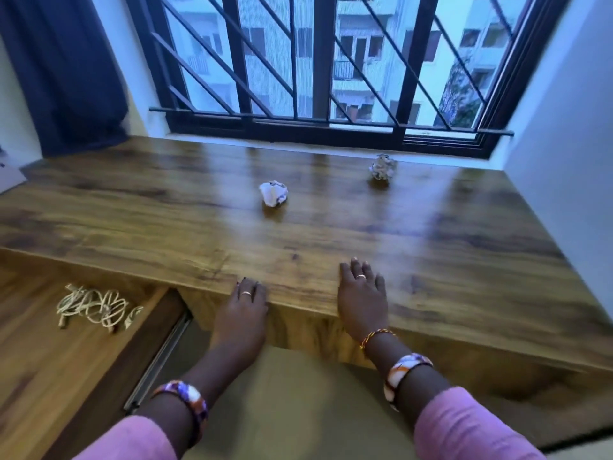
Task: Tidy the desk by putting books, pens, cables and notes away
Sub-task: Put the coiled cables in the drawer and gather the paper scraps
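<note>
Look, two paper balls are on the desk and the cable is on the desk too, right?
Not quite. The two paper balls do sit on the desk, but the head view shows the coiled cable lying in the open drawer at the left.

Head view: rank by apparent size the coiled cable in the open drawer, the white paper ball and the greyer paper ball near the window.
1. Coiled cable, clearly largest, though it also lies nearest the camera.
2 and 3. White paper ball and greyer paper ball: look alike, and the greyer one sits farther back, so unranked.
</note>
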{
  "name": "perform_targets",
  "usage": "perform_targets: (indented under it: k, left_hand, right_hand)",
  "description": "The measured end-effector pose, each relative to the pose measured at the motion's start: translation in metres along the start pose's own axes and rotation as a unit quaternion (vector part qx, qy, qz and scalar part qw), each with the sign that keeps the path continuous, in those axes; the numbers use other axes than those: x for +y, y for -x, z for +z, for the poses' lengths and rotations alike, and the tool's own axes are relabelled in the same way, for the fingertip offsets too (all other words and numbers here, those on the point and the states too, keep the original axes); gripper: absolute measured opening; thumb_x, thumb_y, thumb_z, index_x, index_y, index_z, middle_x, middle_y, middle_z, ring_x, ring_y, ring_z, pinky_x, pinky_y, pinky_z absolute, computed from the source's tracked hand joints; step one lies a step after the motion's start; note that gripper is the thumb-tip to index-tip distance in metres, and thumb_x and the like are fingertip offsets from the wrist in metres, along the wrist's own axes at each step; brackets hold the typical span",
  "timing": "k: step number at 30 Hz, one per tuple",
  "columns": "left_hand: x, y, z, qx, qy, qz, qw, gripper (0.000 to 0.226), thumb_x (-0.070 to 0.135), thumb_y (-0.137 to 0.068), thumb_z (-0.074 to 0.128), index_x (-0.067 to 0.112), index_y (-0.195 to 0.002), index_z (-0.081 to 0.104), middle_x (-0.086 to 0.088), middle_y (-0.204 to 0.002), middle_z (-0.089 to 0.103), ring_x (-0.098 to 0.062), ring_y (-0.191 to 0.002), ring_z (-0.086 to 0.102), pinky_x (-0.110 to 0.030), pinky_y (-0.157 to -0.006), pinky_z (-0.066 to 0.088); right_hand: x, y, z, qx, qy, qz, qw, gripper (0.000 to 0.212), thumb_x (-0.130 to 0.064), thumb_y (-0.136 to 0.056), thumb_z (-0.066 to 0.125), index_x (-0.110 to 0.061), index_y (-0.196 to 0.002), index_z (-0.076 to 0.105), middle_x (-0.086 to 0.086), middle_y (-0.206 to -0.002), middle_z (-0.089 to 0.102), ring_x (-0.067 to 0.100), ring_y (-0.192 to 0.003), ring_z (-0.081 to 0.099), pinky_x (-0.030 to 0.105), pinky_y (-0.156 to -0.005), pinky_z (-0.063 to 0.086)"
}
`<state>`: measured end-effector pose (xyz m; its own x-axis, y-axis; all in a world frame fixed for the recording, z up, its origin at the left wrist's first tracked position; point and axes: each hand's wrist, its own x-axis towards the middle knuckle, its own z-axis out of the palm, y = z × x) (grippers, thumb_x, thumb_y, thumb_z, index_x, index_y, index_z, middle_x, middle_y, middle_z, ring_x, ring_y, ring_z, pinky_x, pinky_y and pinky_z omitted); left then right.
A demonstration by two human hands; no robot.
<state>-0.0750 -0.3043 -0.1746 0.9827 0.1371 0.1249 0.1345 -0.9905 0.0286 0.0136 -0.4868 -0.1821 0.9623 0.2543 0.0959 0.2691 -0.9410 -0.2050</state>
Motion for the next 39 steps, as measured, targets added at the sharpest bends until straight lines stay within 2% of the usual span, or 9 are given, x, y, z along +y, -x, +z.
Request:
perform_targets:
  k: [3,7,10,17,22,25,32,36,39]
  left_hand:
    - [-0.017,0.034,-0.007,-0.088,0.026,0.024,0.996,0.051,0.021,-0.086,0.055,0.013,-0.135,0.043,-0.013,-0.141,0.041,-0.028,-0.126,0.047,-0.036,-0.093,0.049]
    - [-0.065,0.092,-0.036,-0.227,0.092,0.134,0.96,0.022,0.03,-0.092,0.049,0.016,-0.104,0.061,-0.005,-0.107,0.066,-0.02,-0.1,0.061,-0.027,-0.079,0.045]
    - [-0.127,0.158,-0.049,-0.16,0.135,0.156,0.965,0.021,0.032,-0.088,0.047,0.014,-0.087,0.058,-0.004,-0.088,0.066,-0.018,-0.085,0.061,-0.029,-0.071,0.042]
    - [-0.273,0.334,-0.069,-0.141,0.148,0.005,0.979,0.012,0.037,-0.087,0.05,0.032,-0.08,0.059,0.01,-0.074,0.061,-0.006,-0.078,0.059,-0.029,-0.07,0.045]
    - [-0.302,0.407,-0.056,-0.091,0.188,-0.039,0.977,0.039,0.04,-0.076,0.057,0.04,-0.115,0.058,0.014,-0.12,0.062,-0.01,-0.112,0.058,-0.014,-0.087,0.037]
    - [-0.297,0.415,-0.041,-0.062,0.159,-0.04,0.985,0.059,0.036,-0.072,0.072,0.026,-0.128,0.056,0.013,-0.137,0.047,-0.004,-0.128,0.044,-0.018,-0.104,0.026]
    - [-0.288,0.387,-0.038,-0.026,0.087,-0.025,0.996,0.051,0.028,-0.038,0.09,0.029,-0.086,0.074,0.01,-0.092,0.075,-0.007,-0.08,0.072,-0.02,-0.062,0.055]
    - [-0.278,0.35,-0.048,-0.068,0.071,-0.034,0.995,0.044,0.025,-0.088,0.057,0.026,-0.132,0.05,0.007,-0.143,0.046,-0.013,-0.13,0.045,-0.03,-0.102,0.036]
    - [-0.275,0.312,-0.045,-0.107,0.02,-0.016,0.994,0.039,0.027,-0.095,0.043,0.023,-0.134,0.044,0.003,-0.141,0.046,-0.016,-0.128,0.043,-0.03,-0.101,0.034]
  right_hand:
    - [-0.034,0.045,0.008,0.001,-0.013,0.018,1.0,0.063,-0.016,-0.085,0.006,-0.004,-0.144,0.025,0.018,-0.154,0.02,0.031,-0.143,0.015,0.043,-0.116,0.01]
    - [-0.099,0.132,0.021,-0.135,-0.086,-0.039,0.986,0.04,-0.013,-0.089,0.045,-0.002,-0.128,0.047,0.021,-0.141,0.04,0.037,-0.129,0.04,0.037,-0.106,0.034]
    - [-0.164,0.205,0.034,-0.24,-0.095,-0.13,0.957,0.029,-0.019,-0.087,0.044,-0.006,-0.111,0.054,0.019,-0.116,0.059,0.037,-0.108,0.057,0.039,-0.087,0.05]
    - [-0.322,0.324,0.021,-0.153,-0.133,-0.398,0.895,0.056,-0.022,-0.092,0.048,-0.004,-0.141,0.028,0.02,-0.149,0.029,0.03,-0.14,0.022,0.034,-0.115,0.016]
    - [-0.37,0.368,0.06,-0.133,-0.044,-0.446,0.884,0.06,-0.035,-0.084,0.054,-0.002,-0.132,0.04,0.02,-0.131,0.052,0.031,-0.126,0.046,0.052,-0.108,0.028]
    - [-0.367,0.374,0.074,-0.04,0.004,-0.427,0.903,0.065,-0.04,-0.064,0.071,-0.011,-0.12,0.054,-0.001,-0.101,0.071,0.013,-0.099,0.065,0.041,-0.093,0.048]
    - [-0.36,0.357,0.083,0.029,0.006,-0.446,0.894,0.055,-0.039,-0.07,0.058,-0.021,-0.122,0.053,-0.012,-0.102,0.069,0.004,-0.098,0.063,0.034,-0.094,0.048]
    - [-0.355,0.33,0.083,0.021,0.008,-0.421,0.907,0.05,-0.035,-0.071,0.052,-0.023,-0.119,0.055,-0.014,-0.098,0.068,0.005,-0.095,0.063,0.035,-0.099,0.044]
    - [-0.35,0.303,0.084,0.021,0.01,-0.397,0.918,0.047,-0.035,-0.073,0.044,-0.025,-0.117,0.055,-0.014,-0.094,0.068,0.005,-0.094,0.064,0.035,-0.104,0.035]
